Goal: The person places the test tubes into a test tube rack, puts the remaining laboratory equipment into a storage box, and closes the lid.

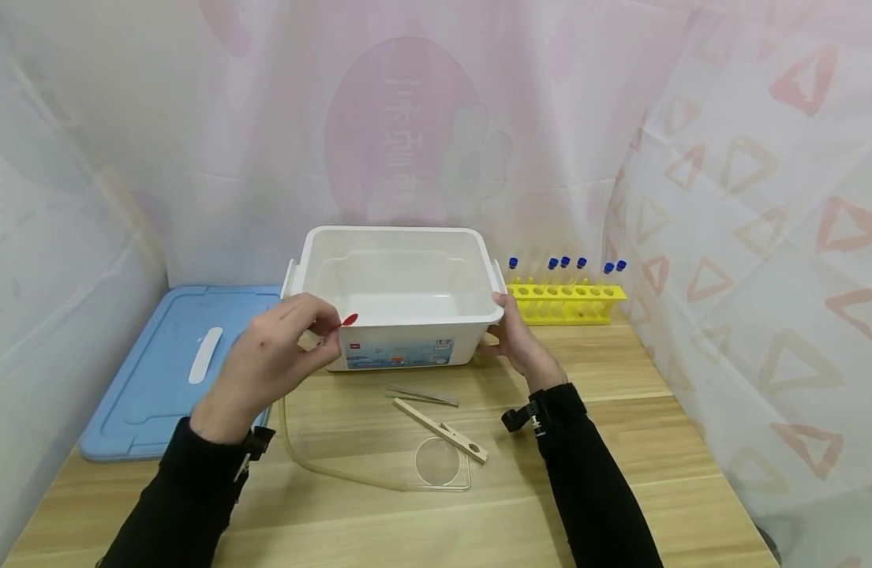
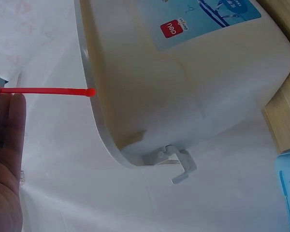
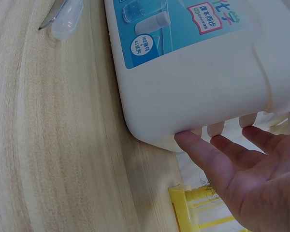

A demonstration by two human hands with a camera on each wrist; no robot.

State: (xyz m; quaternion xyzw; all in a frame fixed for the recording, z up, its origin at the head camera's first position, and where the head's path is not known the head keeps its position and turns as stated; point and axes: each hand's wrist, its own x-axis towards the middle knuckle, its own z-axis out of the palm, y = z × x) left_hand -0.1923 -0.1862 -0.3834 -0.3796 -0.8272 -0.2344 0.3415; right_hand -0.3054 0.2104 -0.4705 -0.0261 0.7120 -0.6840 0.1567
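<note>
My left hand (image 1: 282,347) pinches a small red spoon (image 1: 349,319) by its thin handle. The spoon's oval end is at the front rim of a white plastic bin (image 1: 407,319), near its left corner. In the left wrist view the spoon (image 2: 48,91) looks like a thin rod, seen edge-on; whether it touches the rim I cannot tell. My right hand (image 1: 521,339) rests on the bin's right side. The right wrist view shows its fairly straight fingers (image 3: 203,150) spread, with the tips against the wall.
Left of the bin lies a blue lid (image 1: 151,355). A yellow test tube rack (image 1: 566,312) with blue-capped tubes stands at right. In front lie tweezers (image 1: 424,396), a wooden test tube clamp (image 1: 436,426), a clear round dish (image 1: 437,461) and a tan rubber tube (image 1: 336,473).
</note>
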